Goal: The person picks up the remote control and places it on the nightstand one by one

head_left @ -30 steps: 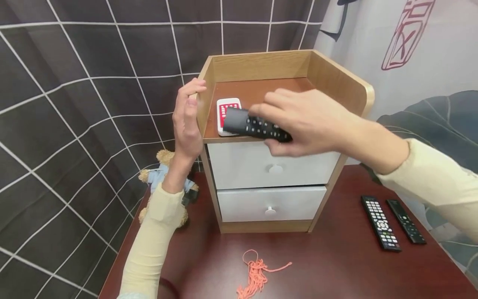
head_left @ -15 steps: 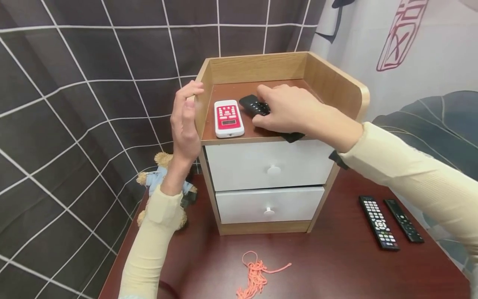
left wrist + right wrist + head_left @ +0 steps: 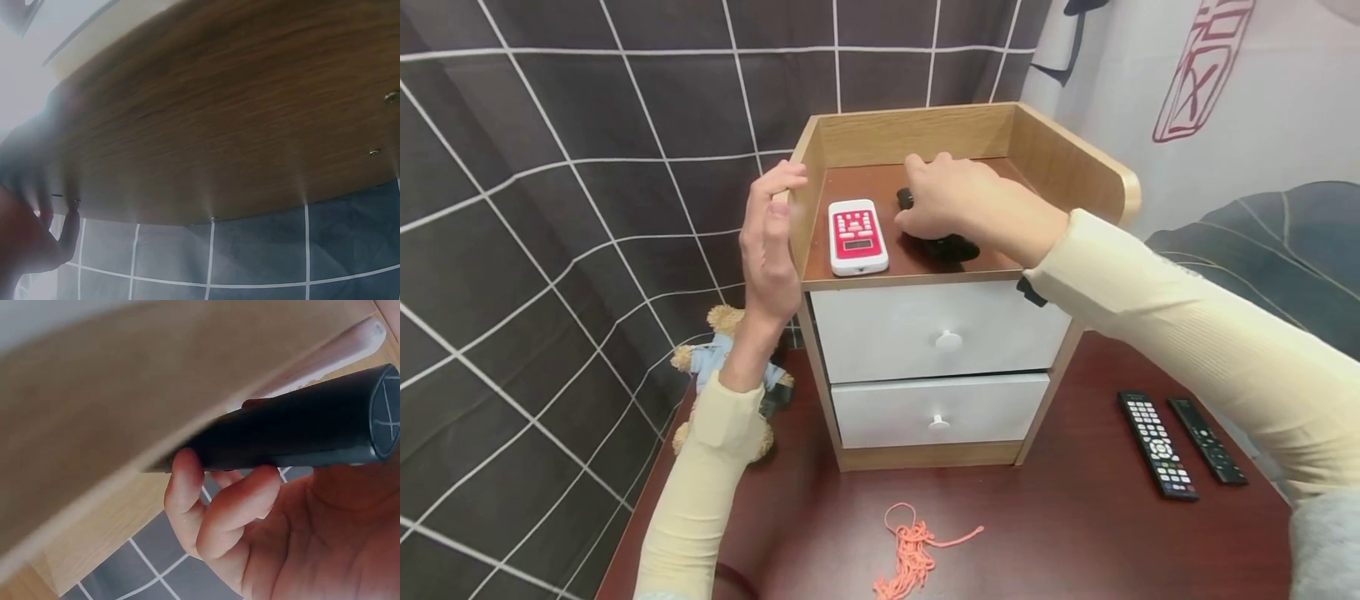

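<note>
My right hand (image 3: 958, 196) is over the top shelf of a small wooden cabinet (image 3: 917, 133) and grips a black remote control (image 3: 951, 247), mostly hidden under the hand in the head view. In the right wrist view, fingers curl along the dark remote (image 3: 294, 425). To the left of it on the shelf lies a white remote (image 3: 857, 237) with a red face, buttons and a little display. My left hand (image 3: 772, 250) rests against the cabinet's left side panel, fingertips at its edge. The left wrist view has fingers (image 3: 69, 234) touching the wood panel (image 3: 206, 125).
Two black remotes, a longer one (image 3: 1157, 446) and a slimmer one (image 3: 1208, 442), lie on the dark red table (image 3: 1037, 542) at right. Tangled orange string (image 3: 912, 554) lies in front of the cabinet. A teddy bear (image 3: 707, 358) sits behind my left arm. White drawers (image 3: 887, 333) face me.
My right hand has carried the black remote from above the white one rightward and down onto the shelf, then farther back. The white remote is now uncovered. My left hand stays at the panel.
</note>
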### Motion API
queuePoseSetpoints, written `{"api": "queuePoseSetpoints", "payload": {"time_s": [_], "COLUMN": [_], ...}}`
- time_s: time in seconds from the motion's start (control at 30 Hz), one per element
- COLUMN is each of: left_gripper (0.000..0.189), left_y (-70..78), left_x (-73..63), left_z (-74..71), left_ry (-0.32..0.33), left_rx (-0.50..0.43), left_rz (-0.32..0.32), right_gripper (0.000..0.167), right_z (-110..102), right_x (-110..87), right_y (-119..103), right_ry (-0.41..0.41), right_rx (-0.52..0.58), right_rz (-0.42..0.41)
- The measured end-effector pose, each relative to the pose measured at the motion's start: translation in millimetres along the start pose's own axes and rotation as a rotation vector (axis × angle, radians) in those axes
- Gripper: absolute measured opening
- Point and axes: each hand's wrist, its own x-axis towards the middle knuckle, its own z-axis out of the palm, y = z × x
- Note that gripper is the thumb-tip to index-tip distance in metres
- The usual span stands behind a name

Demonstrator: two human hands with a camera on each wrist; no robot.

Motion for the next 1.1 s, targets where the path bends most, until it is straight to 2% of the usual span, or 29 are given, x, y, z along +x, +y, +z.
{"api": "queuePoseSetpoints", "payload": {"time_s": [0.2,0.4,0.6,0.73,0.97,1.1], "left_gripper": [0.050,0.050,0.050,0.050,0.049,0.050], "left_y": [-0.7,0.1,0.1,0.1,-0.8,0.1], "left_x": [-0.8,0.2,0.4,0.4,-1.2,-0.5], "left_z": [-1.3,-0.1,0.3,0.8,1.1,0.5], "left_ry": [0.000,-0.005,-0.007,-0.004,0.002,0.005], "left_rx": [-0.004,-0.003,0.001,0.001,-0.010,-0.007], "left_rz": [-0.005,-0.006,-0.012,-0.018,-0.010,-0.002], "right_gripper": [0.064,0.057,0.051,0.048,0.033,0.025], "right_z": [3.0,-0.1,-1.8,4.8,31.8,40.3], "right_x": [5.7,3.8,-2.3,-9.7,-28.1,-40.9], "right_y": [-7.2,-3.4,1.2,3.7,5.9,2.0], "right_ry": [-0.013,0.018,0.067,0.166,0.433,0.542], "right_rx": [-0.015,-0.068,-0.051,-0.025,0.012,0.021], "right_rz": [-0.020,-0.052,-0.080,-0.138,-0.301,-0.403]}}
